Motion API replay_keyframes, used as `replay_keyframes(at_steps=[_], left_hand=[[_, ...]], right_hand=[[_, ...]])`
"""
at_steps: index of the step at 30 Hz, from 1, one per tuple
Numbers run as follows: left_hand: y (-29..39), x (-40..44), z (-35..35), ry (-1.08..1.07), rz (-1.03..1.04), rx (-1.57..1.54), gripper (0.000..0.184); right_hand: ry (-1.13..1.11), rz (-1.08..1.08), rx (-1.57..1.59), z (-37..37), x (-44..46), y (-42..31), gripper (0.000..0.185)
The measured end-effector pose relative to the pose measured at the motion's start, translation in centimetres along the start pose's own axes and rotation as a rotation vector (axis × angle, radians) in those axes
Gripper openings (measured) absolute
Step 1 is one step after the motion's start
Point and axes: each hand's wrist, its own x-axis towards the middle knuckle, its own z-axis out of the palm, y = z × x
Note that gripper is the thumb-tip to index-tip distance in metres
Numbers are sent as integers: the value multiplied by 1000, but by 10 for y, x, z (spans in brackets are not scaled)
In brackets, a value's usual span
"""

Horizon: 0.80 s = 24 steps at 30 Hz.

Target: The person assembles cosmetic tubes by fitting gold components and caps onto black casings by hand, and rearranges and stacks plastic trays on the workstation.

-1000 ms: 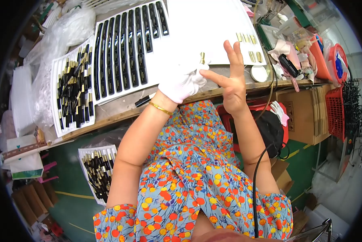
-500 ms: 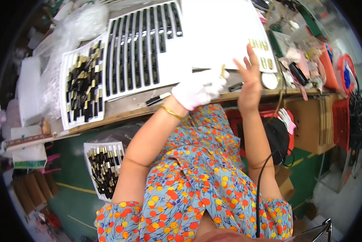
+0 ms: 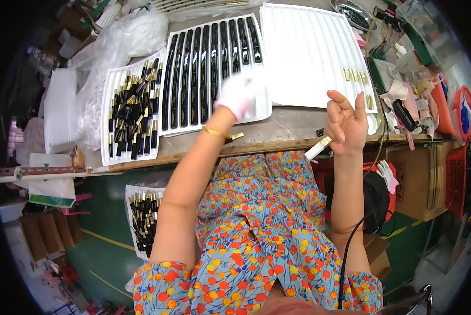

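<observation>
My left hand, in a white glove, is over the lower right part of the white tray that holds rows of glossy black tubes. Motion smears its fingers, so what they hold cannot be made out. Near that wrist, a gold-ended tube lies at the table edge, partly hidden by the arm. My bare right hand is raised at the table's front edge, thumb and forefinger apart. A white tube with a gold band sticks out from its lower fingers, tilted down to the left.
A second white tray holds several gold pieces at its right side. Left stands a tray heaped with black-and-gold tubes; another such tray is below the table. Plastic bags and cluttered containers flank the work area.
My left hand has moved left, away from my right hand, to the tray of black tubes. The white-and-gold tube now shows at my right hand. The whole view has shifted slightly.
</observation>
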Motion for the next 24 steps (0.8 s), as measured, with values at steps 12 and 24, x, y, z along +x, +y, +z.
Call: replay_keyframes(at_steps=[12,24], left_hand=[[-3,38,7,100,-515,874,21],[-15,28,3,103,-329,670,30]], right_hand=[[150,-172,-65,-15,-7,-8,58],[239,-212,-126,-17,-2,-7,54]])
